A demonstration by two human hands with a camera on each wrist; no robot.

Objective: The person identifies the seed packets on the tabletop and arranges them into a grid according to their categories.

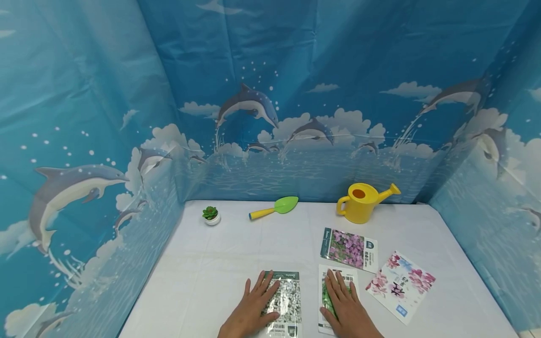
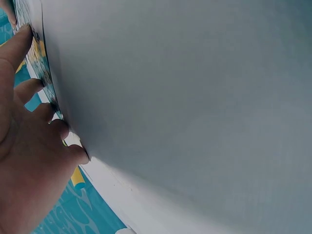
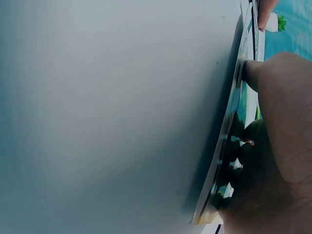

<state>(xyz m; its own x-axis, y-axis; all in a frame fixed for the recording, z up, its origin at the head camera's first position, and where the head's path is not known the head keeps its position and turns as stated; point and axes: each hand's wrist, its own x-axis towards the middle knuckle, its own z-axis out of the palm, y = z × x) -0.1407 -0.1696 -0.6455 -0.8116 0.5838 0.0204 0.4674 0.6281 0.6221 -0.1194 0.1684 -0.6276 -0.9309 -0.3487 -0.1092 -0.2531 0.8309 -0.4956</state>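
Observation:
My left hand (image 1: 252, 307) rests with spread fingers on a seed packet with white flowers (image 1: 288, 298), near the table's front. To its right, my right hand (image 1: 347, 305) lies flat on a seed packet with a green picture (image 1: 325, 300). Both packets lie on the white table. In the left wrist view the left fingertips touch the packet's glossy face; the right wrist view shows the right hand's fingers (image 3: 251, 73) on the other packet, partly in shadow. Each hand covers part of its packet's print.
Farther back lie a purple-flower packet (image 1: 347, 249) and a white packet with pink blossoms (image 1: 400, 287). A yellow watering can (image 1: 359, 206), a green trowel (image 1: 286, 204) and a small potted succulent (image 1: 212, 216) line the back edge. Blue dolphin curtains (image 1: 270, 178) enclose three sides.

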